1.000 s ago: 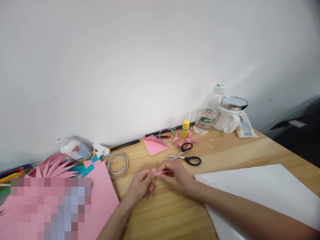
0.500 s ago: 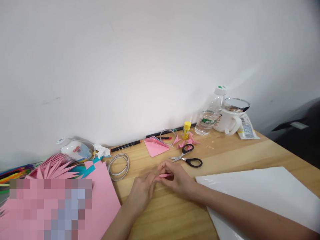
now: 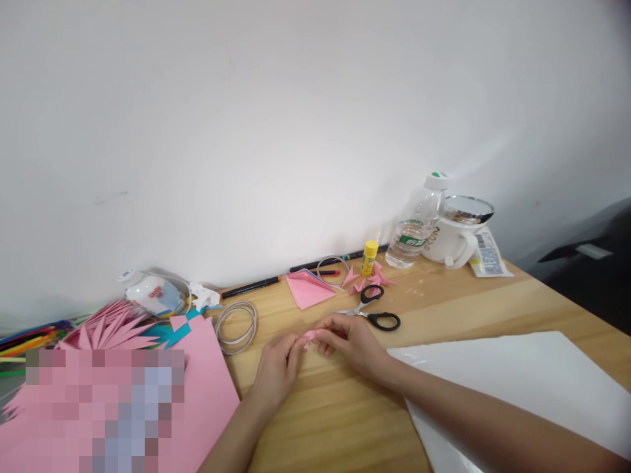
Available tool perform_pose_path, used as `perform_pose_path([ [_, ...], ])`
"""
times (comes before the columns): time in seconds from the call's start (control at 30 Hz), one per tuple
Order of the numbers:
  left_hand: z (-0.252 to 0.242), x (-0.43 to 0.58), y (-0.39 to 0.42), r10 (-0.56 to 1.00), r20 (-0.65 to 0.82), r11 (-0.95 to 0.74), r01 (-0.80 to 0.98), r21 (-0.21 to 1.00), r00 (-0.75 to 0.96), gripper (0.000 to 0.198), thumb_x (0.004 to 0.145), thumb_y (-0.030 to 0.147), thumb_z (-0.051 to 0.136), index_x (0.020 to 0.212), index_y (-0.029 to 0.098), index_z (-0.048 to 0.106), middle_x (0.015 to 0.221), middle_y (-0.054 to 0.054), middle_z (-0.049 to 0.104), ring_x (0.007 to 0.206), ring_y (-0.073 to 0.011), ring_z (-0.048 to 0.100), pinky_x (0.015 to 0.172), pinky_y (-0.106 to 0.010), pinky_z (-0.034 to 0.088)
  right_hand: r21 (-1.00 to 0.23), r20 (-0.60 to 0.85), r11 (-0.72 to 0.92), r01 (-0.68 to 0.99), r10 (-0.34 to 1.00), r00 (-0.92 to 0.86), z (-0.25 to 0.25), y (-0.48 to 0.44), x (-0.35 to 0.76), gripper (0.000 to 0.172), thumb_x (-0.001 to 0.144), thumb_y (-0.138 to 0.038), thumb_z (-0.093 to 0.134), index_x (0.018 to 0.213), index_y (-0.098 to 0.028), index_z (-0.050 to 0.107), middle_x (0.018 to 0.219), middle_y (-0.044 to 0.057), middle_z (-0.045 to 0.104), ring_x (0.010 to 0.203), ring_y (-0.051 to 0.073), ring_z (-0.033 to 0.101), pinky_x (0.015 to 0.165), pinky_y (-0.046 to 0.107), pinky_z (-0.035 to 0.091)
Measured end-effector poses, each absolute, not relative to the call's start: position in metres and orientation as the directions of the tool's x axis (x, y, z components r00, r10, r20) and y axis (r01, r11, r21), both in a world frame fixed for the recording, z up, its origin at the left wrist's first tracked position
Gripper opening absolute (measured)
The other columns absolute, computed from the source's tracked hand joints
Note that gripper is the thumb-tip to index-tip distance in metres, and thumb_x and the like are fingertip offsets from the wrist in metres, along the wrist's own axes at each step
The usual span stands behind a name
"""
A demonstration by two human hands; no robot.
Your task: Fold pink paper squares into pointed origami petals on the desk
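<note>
Showing blurred writing (image 3: 413, 241), a bottle (image 3: 417, 226) stands beyond hands (image 3: 279, 366) (image 3: 351, 343) pinching pink paper (image 3: 309, 336).

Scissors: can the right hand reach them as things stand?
Probably yes: the scissors lie just beyond the right hand, with nothing visible between. But it holds a small pink paper piece, so that grip would likely need freeing first.

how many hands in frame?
2: left hand and right hand, close together over the bare wood of the table, both pinching small pink paper. Pixelated patch at lower left might hide more.
</note>
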State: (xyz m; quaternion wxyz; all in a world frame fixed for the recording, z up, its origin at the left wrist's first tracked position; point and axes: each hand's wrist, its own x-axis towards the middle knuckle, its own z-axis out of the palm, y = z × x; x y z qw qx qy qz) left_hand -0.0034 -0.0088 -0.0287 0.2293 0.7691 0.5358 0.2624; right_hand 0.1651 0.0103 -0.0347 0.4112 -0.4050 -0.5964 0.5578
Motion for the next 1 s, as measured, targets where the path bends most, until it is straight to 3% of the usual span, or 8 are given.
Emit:
perform_pose_path([
  [0.17, -0.0228, -0.0011, -0.0088, 0.956, 0.137, -0.276, 0.631, 0.725, 0.261, 0.03, 0.084, 0.033, 0.041, 0.061, 0.018, 0.053, 0.055, 0.001, 0.052, 0.054, -0.0127, 0.046, 0.053, -0.023, 0.034, -1.0, 0.014, 0.005, -0.028, 0.943, -0.334, -0.0388, 0.0104, 0.1645, 0.03, 0.073, -0.046, 0.058, 0.066, -0.017, 0.055, 0.061, 0.001, 0.061, 0.053, 0.012, 0.057, 0.052, 0.024, 0.048],
  [0.43, -0.0195, 0.0026, -0.011, 0.962, 0.02, -0.162, 0.511, 0.844, 0.271, 0.035, 0.084, 0.035, 0.04, 0.056, 0.017, 0.051, 0.049, 0.002, 0.049, 0.046, -0.0097, 0.044, 0.048, -0.02, 0.034, -0.997, 0.043, 0.063, 0.04, 0.924, -0.379, -0.0351, 0.0073, 0.166, 0.027, 0.073, -0.041, 0.059, 0.066, -0.015, 0.055, 0.057, -0.001, 0.056, 0.051, 0.011, 0.054, 0.051, 0.023, 0.043],
  [0.53, -0.0202, 0.0039, -0.0101, 0.974, -0.012, -0.101, 0.477, 0.873, 0.228, 0.035, 0.083, 0.037, 0.042, 0.057, 0.017, 0.051, 0.045, 0.004, 0.045, 0.041, -0.0086, 0.039, 0.042, -0.019, 0.03, -0.996, 0.056, 0.078, 0.044, 0.923, -0.382, -0.0341, 0.0072, 0.1667, 0.026, 0.072, -0.04, 0.061, 0.072, -0.015, 0.056, 0.059, -0.001, 0.058, 0.052, 0.011, 0.053, 0.051, 0.022, 0.041],
  [0.67, -0.0202, 0.0049, -0.0098, 0.977, -0.004, -0.099, 0.471, 0.877, 0.213, 0.031, 0.081, 0.038, 0.045, 0.061, 0.017, 0.057, 0.045, 0.004, 0.043, 0.041, -0.0086, 0.037, 0.04, -0.019, 0.029, -0.985, 0.106, 0.148, 0.088, 0.925, -0.366, -0.0336, 0.0075, 0.1684, 0.028, 0.074, -0.041, 0.06, 0.064, -0.015, 0.056, 0.054, -0.001, 0.056, 0.051, 0.01, 0.05, 0.049, 0.021, 0.039],
  [0.8, -0.0215, 0.0038, -0.0095, 0.978, 0.047, -0.147, 0.512, 0.847, 0.203, 0.029, 0.081, 0.035, 0.046, 0.068, 0.017, 0.064, 0.049, 0.001, 0.051, 0.045, -0.0101, 0.041, 0.043, -0.019, 0.032, -0.98, 0.136, 0.18, 0.087, 0.921, -0.364, -0.0328, 0.0082, 0.1685, 0.03, 0.072, -0.042, 0.061, 0.06, -0.015, 0.057, 0.054, -0.001, 0.056, 0.05, 0.01, 0.05, 0.048, 0.021, 0.039],
  [1.0, -0.0275, 0.0017, -0.0072, 0.984, 0.071, -0.148, 0.521, 0.841, 0.165, 0.025, 0.077, 0.036, 0.051, 0.073, 0.018, 0.068, 0.066, -0.004, 0.065, 0.058, -0.0151, 0.053, 0.054, -0.023, 0.041, -1.0, 0.019, 0.015, -0.013, 0.928, -0.372, -0.0331, 0.0085, 0.1655, 0.028, 0.074, -0.045, 0.057, 0.077, -0.017, 0.053, 0.055, -0.004, 0.054, 0.045, 0.01, 0.053, 0.045, 0.021, 0.043],
])
